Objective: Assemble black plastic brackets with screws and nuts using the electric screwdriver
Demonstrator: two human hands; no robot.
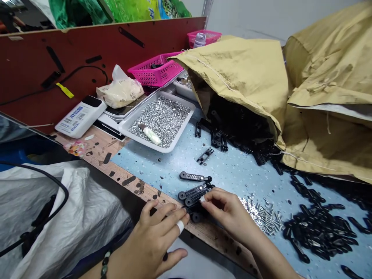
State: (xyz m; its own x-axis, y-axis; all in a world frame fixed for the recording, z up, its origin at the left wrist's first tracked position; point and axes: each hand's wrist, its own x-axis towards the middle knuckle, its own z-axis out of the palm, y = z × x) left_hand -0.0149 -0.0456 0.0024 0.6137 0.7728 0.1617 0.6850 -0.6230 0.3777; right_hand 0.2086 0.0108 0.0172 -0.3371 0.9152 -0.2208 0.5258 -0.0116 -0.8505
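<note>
Several black plastic arms with a lattice pattern (193,193) lie side by side at the table's front edge. My left hand (162,232) reaches to their near ends, fingers stretched out and apart, with a white wrap round one finger. Over the right ends of these arms, my right hand (228,209) has thumb and forefinger pressed together; whatever is between them is hidden. White material shows at its fingertips. One more black arm (194,177) lies just behind the group. To the right of my right hand is a heap of small silver screws (269,219).
A white tray (124,128) of small metal pieces stands behind. Black parts (322,230) are piled at right, and others spill from an open brown sack (241,66). Pink baskets (157,73), a white scale-like box (80,116) and a tissue pack (120,91) line the red board.
</note>
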